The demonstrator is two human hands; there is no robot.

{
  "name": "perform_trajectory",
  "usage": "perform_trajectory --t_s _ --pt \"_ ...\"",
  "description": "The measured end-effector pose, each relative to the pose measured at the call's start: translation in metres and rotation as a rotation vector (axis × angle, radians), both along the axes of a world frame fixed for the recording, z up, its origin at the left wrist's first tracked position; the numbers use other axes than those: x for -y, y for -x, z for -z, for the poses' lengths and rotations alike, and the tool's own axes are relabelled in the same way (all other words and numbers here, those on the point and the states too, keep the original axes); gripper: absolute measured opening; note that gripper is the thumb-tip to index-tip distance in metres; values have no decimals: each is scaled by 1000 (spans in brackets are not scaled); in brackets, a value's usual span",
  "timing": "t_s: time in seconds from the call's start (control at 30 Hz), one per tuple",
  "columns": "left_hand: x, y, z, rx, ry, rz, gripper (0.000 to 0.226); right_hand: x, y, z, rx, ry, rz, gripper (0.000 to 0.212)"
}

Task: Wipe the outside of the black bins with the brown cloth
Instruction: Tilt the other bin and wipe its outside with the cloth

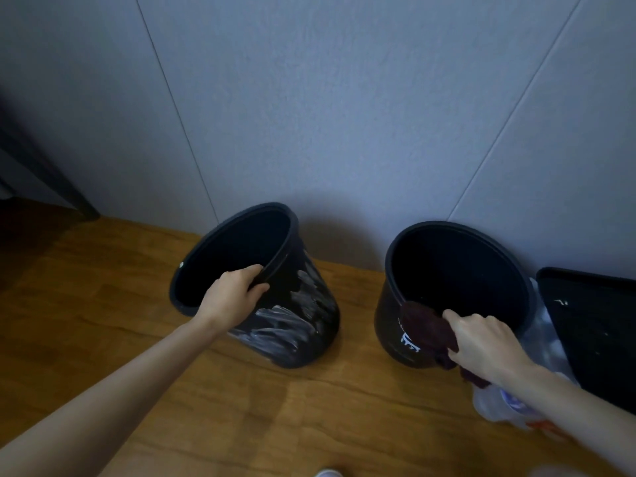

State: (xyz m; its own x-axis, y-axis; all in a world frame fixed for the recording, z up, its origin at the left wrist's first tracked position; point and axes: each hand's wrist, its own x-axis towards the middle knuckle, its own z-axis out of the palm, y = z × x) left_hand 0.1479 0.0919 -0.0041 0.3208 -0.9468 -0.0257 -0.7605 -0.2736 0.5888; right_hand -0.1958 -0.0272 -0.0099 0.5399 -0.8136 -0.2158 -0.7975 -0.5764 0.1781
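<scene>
Left hand (234, 294), at the end of a bare forearm reaching in from lower left, grips the near rim of the left black bin (303, 325), its fingers curled round the rim edge. This bin is tilted, its mouth turned up and to the left and its base resting on the wooden floor (292, 418); whitish smears streak the outer wall that faces the camera. Right hand (488, 342), entering from lower right, clutches the brown cloth (428, 327) and holds it against the near side of the right black bin (387, 325), with one finger stretched forward onto the fabric and the others bent round it. The cloth lies bunched at the bin's near rim and hangs down the outer wall; part of it trails under the wrist. A small white mark (410, 340) shows on the wall just left of the cloth. The right bin stands upright, its far side close to the pale panelled wall (344, 98), and the two bins are apart, with bare floor between them. Both interiors look dark, and their contents cannot be told. Just right of the right bin lies crumpled clear plastic (547, 325), and beyond it a flat black object (595, 321) reaches the frame edge. A dark piece of furniture (51, 173) stands at far left.
</scene>
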Motion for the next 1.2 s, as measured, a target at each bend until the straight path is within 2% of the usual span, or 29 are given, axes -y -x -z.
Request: perform_trajectory --t_s 0.1,0.2,0.23,0.33,0.4,0.7,0.93,1.07,1.2 --pt "-1 13 -13 -106 24 17 6 1 4 -1 106 -80 99 32" --pt "-2 24 -29 -191 71 -21 10 4 5 -8 377 -323 258 41" --pt "-3 27 -34 -217 82 -44 14 5 3 -11 485 -348 290 43" --pt "-7 28 -40 -374 106 -85 13 6 -17 -26 730 -273 318 26" --pt "-13 26 -41 -479 117 -121 13 6 -41 -38 815 -231 298 21" --pt "-36 18 -13 -783 203 -328 16 2 -136 -22 695 -112 191 37" --pt "-57 -3 13 -899 254 -562 13 10 -163 -6 614 3 220 34" --pt "-67 -7 24 -929 283 -620 19 6 -179 4 554 -59 182 34" --pt "-76 -5 35 -908 304 -668 14 -14 -202 24 516 -172 112 40"
